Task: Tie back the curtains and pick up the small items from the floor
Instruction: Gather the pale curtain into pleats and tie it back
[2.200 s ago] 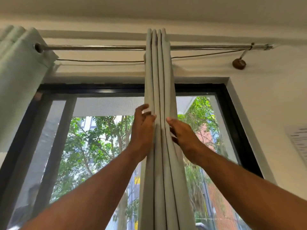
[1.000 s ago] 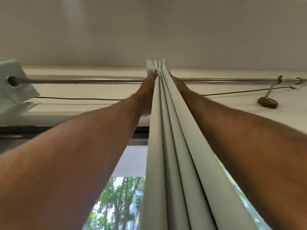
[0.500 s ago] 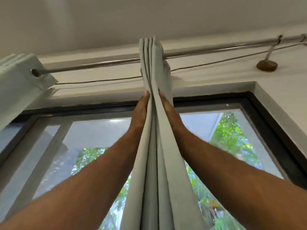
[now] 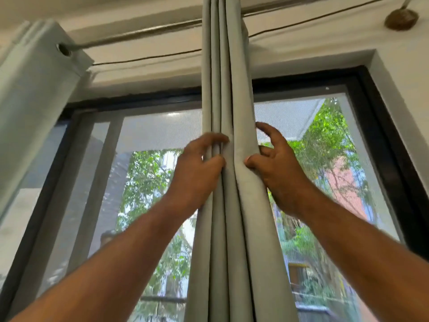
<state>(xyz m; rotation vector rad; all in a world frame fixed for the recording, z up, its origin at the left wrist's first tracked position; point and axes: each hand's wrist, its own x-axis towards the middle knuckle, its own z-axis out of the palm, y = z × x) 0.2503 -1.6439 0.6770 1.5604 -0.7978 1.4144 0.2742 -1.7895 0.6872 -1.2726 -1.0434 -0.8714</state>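
Head view, looking up at a window (image 4: 151, 182) with a black frame (image 4: 383, 140). Grey curtain (image 4: 227, 89) gathered into a narrow bunch of vertical pleats, hanging mid-frame from the rod (image 4: 139, 34) and running down past the bottom edge. Both arms raised, one hand on each side of the bunch at about the same height. Left hand (image 4: 197, 168) on the left side: fingers curled round the outer pleats, fingertips (image 4: 218, 139) over the front folds, thumb pressed against the fabric lower down, so it grasps the curtain. Right hand (image 4: 276, 163) on the right side: thumb and a bent finger pinch the edge of the rightmost pleat, index finger lifted and extended up beside the fabric, not pressing. The fabric dents slightly where the two hands squeeze it. Second curtain (image 4: 39, 94) bunched at far left, its eyelet (image 4: 63, 49) threaded on the rod end, well apart from the hands. A thin dark wire (image 4: 148, 58) runs along the wall just below the rod, passing behind the middle curtain. Round brown wall mount (image 4: 400, 18) at top right. Through the mesh screen: green trees (image 4: 325, 140) and a reddish building (image 4: 348, 182), blurred. Floor out of view, so no small items visible.
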